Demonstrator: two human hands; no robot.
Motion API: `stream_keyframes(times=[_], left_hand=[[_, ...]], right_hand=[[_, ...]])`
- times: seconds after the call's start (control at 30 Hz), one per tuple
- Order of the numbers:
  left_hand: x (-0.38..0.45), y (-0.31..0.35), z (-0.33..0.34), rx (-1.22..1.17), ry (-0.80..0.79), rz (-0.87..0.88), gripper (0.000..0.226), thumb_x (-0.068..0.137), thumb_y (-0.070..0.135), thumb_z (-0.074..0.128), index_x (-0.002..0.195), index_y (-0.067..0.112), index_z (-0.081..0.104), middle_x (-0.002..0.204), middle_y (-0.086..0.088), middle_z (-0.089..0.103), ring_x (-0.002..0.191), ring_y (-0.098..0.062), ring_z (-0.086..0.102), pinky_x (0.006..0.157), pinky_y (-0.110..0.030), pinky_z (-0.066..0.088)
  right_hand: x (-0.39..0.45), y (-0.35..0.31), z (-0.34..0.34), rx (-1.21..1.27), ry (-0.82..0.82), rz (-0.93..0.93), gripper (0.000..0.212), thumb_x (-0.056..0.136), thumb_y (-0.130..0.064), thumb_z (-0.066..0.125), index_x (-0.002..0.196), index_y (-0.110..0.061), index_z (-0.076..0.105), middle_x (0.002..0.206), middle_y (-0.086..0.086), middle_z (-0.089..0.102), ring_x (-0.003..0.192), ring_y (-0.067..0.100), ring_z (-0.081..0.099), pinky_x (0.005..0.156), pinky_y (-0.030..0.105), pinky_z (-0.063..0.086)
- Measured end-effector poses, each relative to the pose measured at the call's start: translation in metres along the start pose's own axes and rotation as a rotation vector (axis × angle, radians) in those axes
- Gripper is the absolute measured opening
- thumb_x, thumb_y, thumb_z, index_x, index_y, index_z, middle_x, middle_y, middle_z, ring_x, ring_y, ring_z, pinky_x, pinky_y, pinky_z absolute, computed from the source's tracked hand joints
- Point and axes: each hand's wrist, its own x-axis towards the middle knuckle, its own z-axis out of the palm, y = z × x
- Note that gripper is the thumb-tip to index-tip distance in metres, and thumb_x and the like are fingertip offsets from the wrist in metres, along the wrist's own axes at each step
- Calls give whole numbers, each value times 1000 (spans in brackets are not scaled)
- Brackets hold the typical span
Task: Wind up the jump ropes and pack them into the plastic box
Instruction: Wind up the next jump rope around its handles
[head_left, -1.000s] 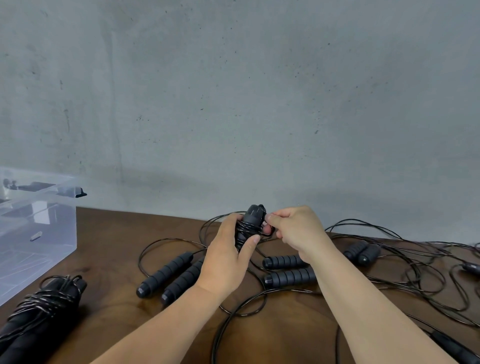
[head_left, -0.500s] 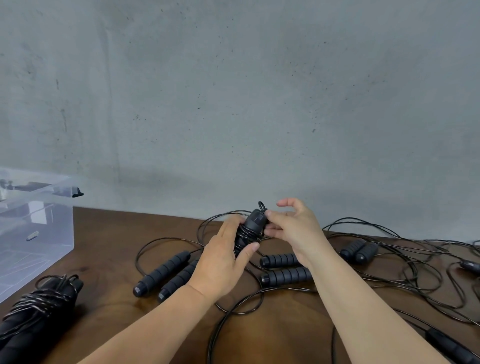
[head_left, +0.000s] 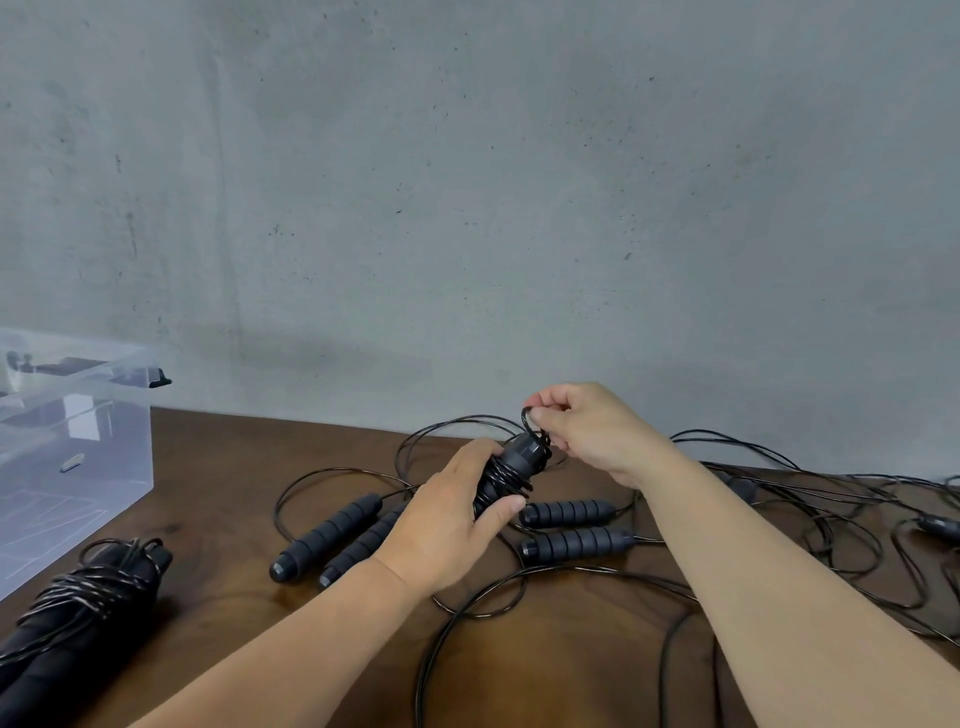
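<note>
While the plastic box stands aside, left hand grips wound handles, right hand pinches cord.

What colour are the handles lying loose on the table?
Black handles, seen best in the head view.

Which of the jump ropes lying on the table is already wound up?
The wound jump rope at the near left, beside the plastic box: its cord is wrapped round both handles. The others lie loose, cords sprawling across the table.
</note>
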Motion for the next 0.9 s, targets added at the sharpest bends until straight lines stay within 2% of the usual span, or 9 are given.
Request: stream_keyframes(times=[0.1,0.33,0.43,0.5,0.57,0.63,0.73,0.77,0.9], left_hand=[[6,2,-8,25,-47,3,46,94,47,55,133,28,39,109,17,50,79,0,51,68,-18,40],[15,5,-10,-59,72,-95,50,84,47,69,127,34,47,122,20,45,103,0,48,83,-19,38],[19,9,-10,-54,117,-172,53,81,48,71,125,36,46,122,20,42,102,-1,48,81,-20,37],[22,10,-11,-37,136,-242,54,80,51,71,124,37,43,123,17,46,104,-7,51,83,-24,40],[25,12,-11,6,145,-314,58,78,55,69,126,38,40,127,11,50,111,-16,55,91,-32,43],[28,13,-10,99,120,-380,71,78,57,66,137,35,33,135,7,49,121,-21,51,101,-38,39],[27,16,-18,191,30,-428,83,79,57,63,147,31,24,139,3,49,130,-24,43,104,-41,29],[27,19,-23,159,6,-445,82,80,56,63,147,30,24,139,3,49,130,-25,42,103,-40,28],[21,20,-55,-81,18,-539,76,80,59,56,145,29,34,136,1,53,126,-24,49,108,-42,36]], right_hand=[[2,-3,-1,-32,60,-73,13,98,-22,57,107,-22,66,100,-2,65,85,9,57,78,24,49],[0,3,15,420,125,67,19,97,-21,59,116,-18,63,83,-4,53,55,3,44,51,18,37],[-5,4,26,449,263,158,34,97,-34,57,129,-23,52,107,0,58,78,11,55,65,26,47],[-14,3,33,461,294,272,32,99,-41,50,122,-18,53,104,2,58,85,16,57,74,33,54],[-23,0,39,621,147,360,28,100,-40,49,104,-15,59,91,3,62,80,17,62,78,38,56],[-29,-3,50,721,-17,360,22,99,-35,56,104,-15,64,87,7,73,77,18,68,78,40,59],[-22,-2,66,648,-6,305,24,97,-32,58,108,-12,68,97,8,75,81,19,68,93,47,54],[-19,-2,67,658,25,304,24,97,-32,58,106,-12,68,97,9,75,82,19,67,92,46,54],[-10,-17,80,843,48,282,20,100,-24,56,98,-7,65,88,13,72,72,18,71,61,29,56]])
